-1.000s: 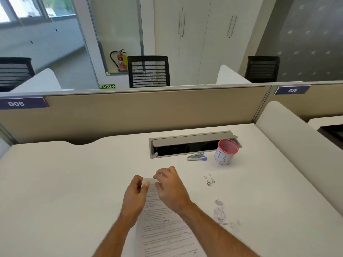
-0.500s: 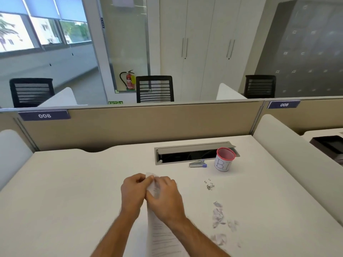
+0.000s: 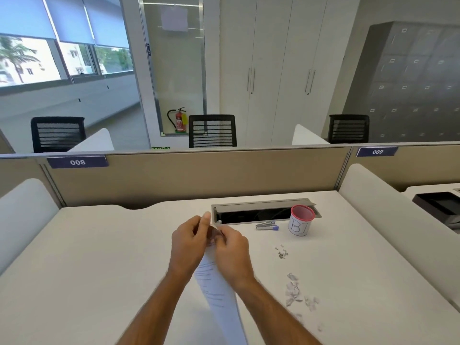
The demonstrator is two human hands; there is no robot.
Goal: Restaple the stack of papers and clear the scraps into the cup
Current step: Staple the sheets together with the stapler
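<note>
Head view: stack of papers [image 3: 216,290] runs from the bottom edge up between both forearms, top corner pinched between the two hands, sheet body bowed and lifted off the desk [image 3: 99,270]. Left hand [image 3: 189,242] closed on the corner from its side, thumb up; right hand [image 3: 231,250] closed on the same corner, fingertips meeting the left's. Both blurred, so can't tell if they're squaring the edges or picking at an old staple; likely one of those, since the corner is where the new staple goes. Stapler [image 3: 266,225] lies beyond and to the right of the right hand, untouched, just beside the cup [image 3: 301,221], which stands upright farther right with writing on its side. Loose staples [image 3: 281,252] sit in a small cluster right of the right hand. Torn paper scraps [image 3: 295,292] scattered right of the right forearm, well apart from the cup, none visibly cleared yet. Cable tray [image 3: 261,212] open, just beyond the hands.
</note>
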